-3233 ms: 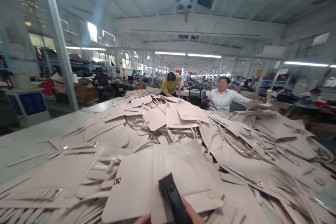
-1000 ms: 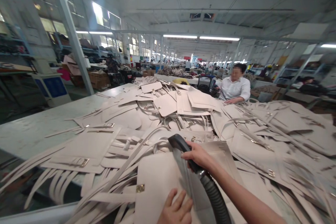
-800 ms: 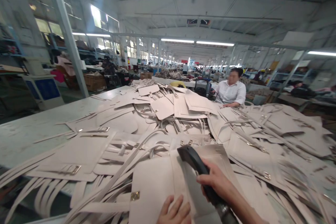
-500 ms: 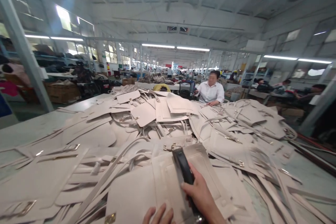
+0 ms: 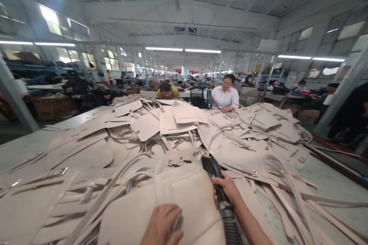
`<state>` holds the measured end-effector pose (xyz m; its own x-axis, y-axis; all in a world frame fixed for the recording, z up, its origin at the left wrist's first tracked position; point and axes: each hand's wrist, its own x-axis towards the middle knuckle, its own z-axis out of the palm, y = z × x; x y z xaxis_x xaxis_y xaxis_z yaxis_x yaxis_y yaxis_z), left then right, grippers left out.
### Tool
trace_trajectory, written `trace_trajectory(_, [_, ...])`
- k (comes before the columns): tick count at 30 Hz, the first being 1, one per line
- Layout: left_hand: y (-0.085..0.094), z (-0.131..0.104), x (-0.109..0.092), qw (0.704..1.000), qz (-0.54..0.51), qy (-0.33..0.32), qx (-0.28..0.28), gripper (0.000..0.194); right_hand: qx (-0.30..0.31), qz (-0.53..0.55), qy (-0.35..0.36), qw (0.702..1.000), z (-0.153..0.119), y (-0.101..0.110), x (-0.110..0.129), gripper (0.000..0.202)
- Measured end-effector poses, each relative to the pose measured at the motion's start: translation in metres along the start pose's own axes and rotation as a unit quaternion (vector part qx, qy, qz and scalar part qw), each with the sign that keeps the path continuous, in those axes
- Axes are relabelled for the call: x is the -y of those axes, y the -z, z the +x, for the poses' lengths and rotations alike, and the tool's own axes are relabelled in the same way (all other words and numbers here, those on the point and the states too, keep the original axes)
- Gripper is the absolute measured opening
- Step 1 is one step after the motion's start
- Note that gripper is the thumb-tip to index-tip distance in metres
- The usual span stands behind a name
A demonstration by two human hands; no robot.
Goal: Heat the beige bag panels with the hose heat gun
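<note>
A black nozzle (image 5: 212, 166) on a ribbed hose (image 5: 230, 224) is in my right hand (image 5: 228, 189), its fingers wrapped round the handle. The nozzle lies along the right edge of a beige leather-like bag (image 5: 192, 189) that rests on the pile before me. Over the lower middle of that bag is my left hand (image 5: 161, 222), fingers curled. Between its thumb and fingers sits a small grey rounded thing (image 5: 178, 222), mostly covered, whose kind I cannot make out.
Beige bag pieces with straps and gold buckles (image 5: 254, 173) heap across the table (image 5: 20, 139). Beyond the heap sit a person in a white shirt (image 5: 227, 97), holding a dark tool (image 5: 209, 98), and a person in yellow (image 5: 168, 91). Metal posts (image 5: 17, 95) stand at both sides.
My right hand has moved the nozzle from across the bag to its right edge. More of my left hand shows, farther up on the bag. The view has turned slightly right.
</note>
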<state>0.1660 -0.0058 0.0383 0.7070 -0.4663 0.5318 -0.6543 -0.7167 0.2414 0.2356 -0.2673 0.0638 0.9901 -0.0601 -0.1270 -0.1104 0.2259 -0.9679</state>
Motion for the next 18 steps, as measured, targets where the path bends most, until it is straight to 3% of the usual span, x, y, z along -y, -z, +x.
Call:
trace_trajectory(3, [-0.015,0.072,-0.002,0.994,-0.065,0.087,0.013,0.034,-0.024,0.026,0.009,0.999,-0.002,0.011,-0.004,0.030])
trace_trajectory(6, [-0.048,0.145,-0.006,0.980,-0.118,0.151,0.048,0.041,-0.061,0.033,0.015,0.997,-0.014,0.028,-0.002,0.030])
trace_trajectory(9, [-0.081,0.191,-0.007,0.972,-0.144,0.177,0.057,0.047,-0.074,0.020,0.018,0.997,-0.033,0.044,0.006,0.033])
trace_trajectory(12, [-0.100,0.202,0.001,0.963,-0.176,0.197,0.059,0.045,-0.046,0.003,-0.005,0.999,-0.048,0.050,0.009,0.054])
trace_trajectory(15, [-0.105,0.198,0.012,0.948,-0.239,0.200,0.066,0.044,-0.006,0.015,-0.015,1.000,-0.052,0.044,0.003,0.078])
trace_trajectory(18, [-0.102,0.195,0.024,0.926,-0.316,0.194,0.077,0.043,0.021,0.019,-0.013,1.000,-0.047,0.030,-0.010,0.072])
